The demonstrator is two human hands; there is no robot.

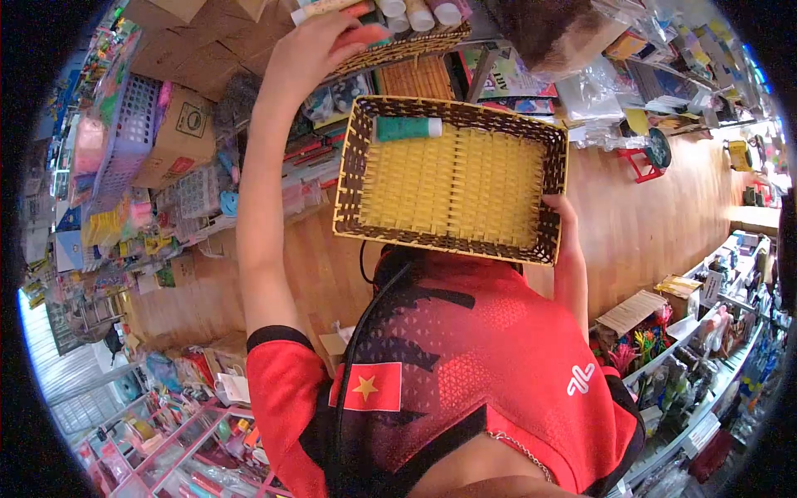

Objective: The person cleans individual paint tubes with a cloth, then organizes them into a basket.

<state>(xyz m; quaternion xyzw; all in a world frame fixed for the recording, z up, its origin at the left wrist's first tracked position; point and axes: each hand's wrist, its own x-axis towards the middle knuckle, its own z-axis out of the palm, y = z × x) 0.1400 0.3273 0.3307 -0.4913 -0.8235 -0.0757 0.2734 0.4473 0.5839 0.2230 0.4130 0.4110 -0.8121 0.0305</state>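
Note:
A rectangular woven basket (452, 187) with a dark brown and yellow rim is held up in front of my chest. One green tube with a white cap (407, 127) lies inside it at the upper left. My right hand (562, 217) grips the basket's right edge, partly hidden behind it. Higher up, my left hand (332, 43) is at a second woven basket (407, 50) that holds several white-capped tubes (419, 14). Its fingers are bent around a tube with a teal end, partly hidden.
Cardboard boxes (178, 124) and a purple plastic basket (129, 137) stand at the left. Beyond the wooden floor (614, 199) is a red stool (643, 158). Shelves of packed goods (706, 357) line the lower right, and pink-edged compartments (178, 448) the lower left.

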